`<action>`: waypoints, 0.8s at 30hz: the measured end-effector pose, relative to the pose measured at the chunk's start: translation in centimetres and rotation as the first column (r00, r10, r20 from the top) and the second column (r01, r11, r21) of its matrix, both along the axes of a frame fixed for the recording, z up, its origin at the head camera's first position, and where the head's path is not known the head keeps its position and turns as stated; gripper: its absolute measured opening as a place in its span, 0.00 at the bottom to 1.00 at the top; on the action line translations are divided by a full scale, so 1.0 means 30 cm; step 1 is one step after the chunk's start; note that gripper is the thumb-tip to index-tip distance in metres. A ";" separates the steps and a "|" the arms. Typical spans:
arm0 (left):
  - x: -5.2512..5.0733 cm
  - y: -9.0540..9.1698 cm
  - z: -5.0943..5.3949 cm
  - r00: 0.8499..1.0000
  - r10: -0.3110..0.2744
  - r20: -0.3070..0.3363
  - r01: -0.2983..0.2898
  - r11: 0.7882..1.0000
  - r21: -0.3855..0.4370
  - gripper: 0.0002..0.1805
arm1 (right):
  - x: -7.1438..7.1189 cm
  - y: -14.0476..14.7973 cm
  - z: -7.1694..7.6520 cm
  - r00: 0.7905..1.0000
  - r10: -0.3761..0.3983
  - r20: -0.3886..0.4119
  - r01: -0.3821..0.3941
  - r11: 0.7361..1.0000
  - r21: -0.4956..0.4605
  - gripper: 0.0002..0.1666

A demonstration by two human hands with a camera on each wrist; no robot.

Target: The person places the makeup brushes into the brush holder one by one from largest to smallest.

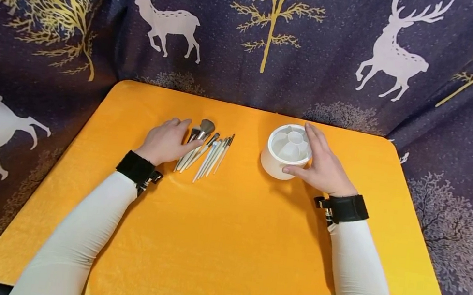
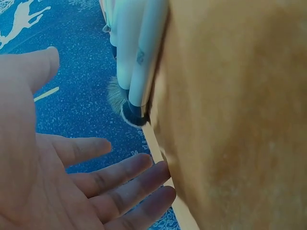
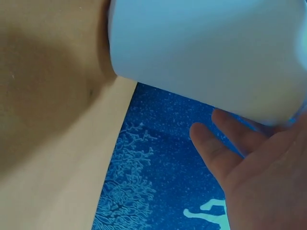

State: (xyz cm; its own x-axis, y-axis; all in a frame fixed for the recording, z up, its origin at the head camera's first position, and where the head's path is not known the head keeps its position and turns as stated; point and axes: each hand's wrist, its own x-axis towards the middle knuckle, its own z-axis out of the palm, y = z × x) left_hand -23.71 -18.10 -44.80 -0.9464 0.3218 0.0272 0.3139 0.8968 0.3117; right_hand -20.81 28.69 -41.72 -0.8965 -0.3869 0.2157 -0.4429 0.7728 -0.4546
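Observation:
A round white holder (image 1: 275,166) with a divided inside stands at the right of the table's back half; its pale side (image 3: 201,52) fills the top of the right wrist view. My right hand (image 1: 326,170) grips it near the rim, thumb at the front, fingers on the right side; some fingertips are hidden. Several makeup brushes (image 1: 213,157) lie side by side left of it, bristles away from me. Over the left brushes my left hand (image 1: 167,140) is spread, holding nothing. In the left wrist view its fingers (image 2: 129,191) are loosely extended beside the brush handles (image 2: 146,52).
An orange cloth (image 1: 217,242) covers the table, with rounded back corners. Behind and at both sides hangs a dark curtain (image 1: 222,78) with white deer and yellow trees. Black straps with small cameras sit on both wrists.

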 end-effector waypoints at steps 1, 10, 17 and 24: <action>-0.001 0.001 -0.001 1.000 -0.001 0.002 0.001 1.000 -0.002 0.51 | -0.002 -0.002 -0.006 1.000 0.003 -0.002 -0.003 1.000 -0.007 0.79; -0.008 0.022 -0.008 1.000 0.010 -0.001 -0.010 1.000 -0.009 0.37 | -0.015 -0.012 -0.039 1.000 -0.002 -0.014 0.000 0.997 -0.084 0.76; -0.005 0.025 -0.006 1.000 -0.003 0.011 0.004 1.000 -0.021 0.26 | -0.011 -0.009 -0.041 1.000 -0.010 0.001 0.010 0.996 -0.094 0.76; -0.008 0.024 -0.011 0.999 0.007 0.033 -0.006 0.999 -0.032 0.22 | -0.012 -0.010 -0.039 1.000 -0.009 0.001 0.009 0.997 -0.083 0.77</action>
State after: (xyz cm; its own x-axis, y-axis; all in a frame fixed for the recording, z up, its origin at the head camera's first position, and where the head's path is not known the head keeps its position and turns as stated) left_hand -23.95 -17.37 -45.11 -0.9486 0.3161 -0.0147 0.2982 0.9085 0.2929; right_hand -21.16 28.37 -42.90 -0.9001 -0.3597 0.2460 -0.4357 0.7365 -0.5175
